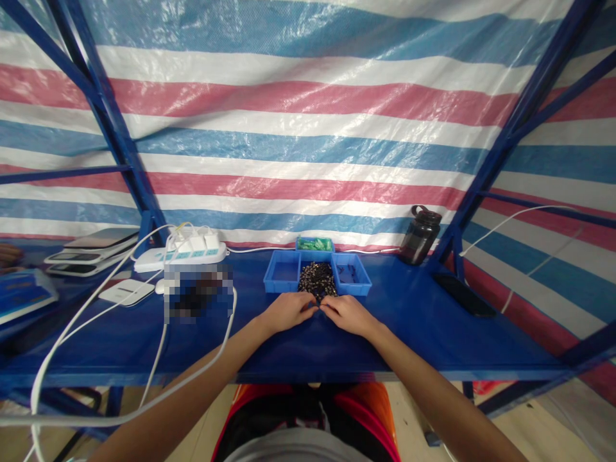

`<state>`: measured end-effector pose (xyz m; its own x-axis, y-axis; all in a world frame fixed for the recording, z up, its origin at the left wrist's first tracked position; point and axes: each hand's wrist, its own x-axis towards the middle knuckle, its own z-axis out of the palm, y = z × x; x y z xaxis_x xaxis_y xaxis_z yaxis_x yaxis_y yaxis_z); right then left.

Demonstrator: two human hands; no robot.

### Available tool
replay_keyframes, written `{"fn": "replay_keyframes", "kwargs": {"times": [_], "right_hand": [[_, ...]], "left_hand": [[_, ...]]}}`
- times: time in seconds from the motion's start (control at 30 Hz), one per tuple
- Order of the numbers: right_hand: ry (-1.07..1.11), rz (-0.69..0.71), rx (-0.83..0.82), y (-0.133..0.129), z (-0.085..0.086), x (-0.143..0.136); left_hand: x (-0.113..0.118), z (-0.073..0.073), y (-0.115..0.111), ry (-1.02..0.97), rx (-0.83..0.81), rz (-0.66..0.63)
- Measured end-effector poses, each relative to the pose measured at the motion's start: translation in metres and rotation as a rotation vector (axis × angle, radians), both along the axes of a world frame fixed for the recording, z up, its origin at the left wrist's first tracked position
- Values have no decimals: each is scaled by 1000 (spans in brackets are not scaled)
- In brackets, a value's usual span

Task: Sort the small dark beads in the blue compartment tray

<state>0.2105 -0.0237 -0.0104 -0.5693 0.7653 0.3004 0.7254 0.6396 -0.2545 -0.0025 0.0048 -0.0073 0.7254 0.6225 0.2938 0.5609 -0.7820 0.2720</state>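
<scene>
My left hand (289,310) and my right hand (351,313) meet at the front of the middle blue bin (308,256). Thumb and fingers of each are pinched together, fingertips almost touching; a tiny dark piece seems to be between them, too small to name. Just behind the fingers, a heap of small black and brass-coloured parts (317,277) fills the middle bin. On its right, another blue bin (364,282) holds a few thin dark pieces. To the left is a third blue bin (282,287). Behind them sits a small box of green pieces (314,244).
A dark bottle (421,235) and a black phone-like slab (463,294) are at right. Leftward lie a white power strip (180,256), stacked scales (91,249) and a white flat device (127,292). White cables (230,333) loop over my left forearm. Blue frame posts flank the table (409,350).
</scene>
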Motion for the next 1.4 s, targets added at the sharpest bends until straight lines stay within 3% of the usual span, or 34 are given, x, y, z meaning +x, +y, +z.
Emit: {"fn": "replay_keyframes", "kwargs": {"times": [0.23, 0.5, 0.83, 1.07, 1.4], "right_hand": [[-1, 28, 18, 1, -1, 0], [-34, 31, 24, 2, -3, 0], [-22, -3, 43, 2, -3, 0], [12, 33, 87, -4, 0, -3], [-6, -16, 58, -2, 1, -2]], "left_hand": [[0, 2, -1, -30, 11, 13], [0, 6, -6, -56, 7, -125], [1, 4, -3, 49, 50, 32], [4, -1, -5, 125, 100, -51], [1, 4, -3, -37, -34, 24]]}}
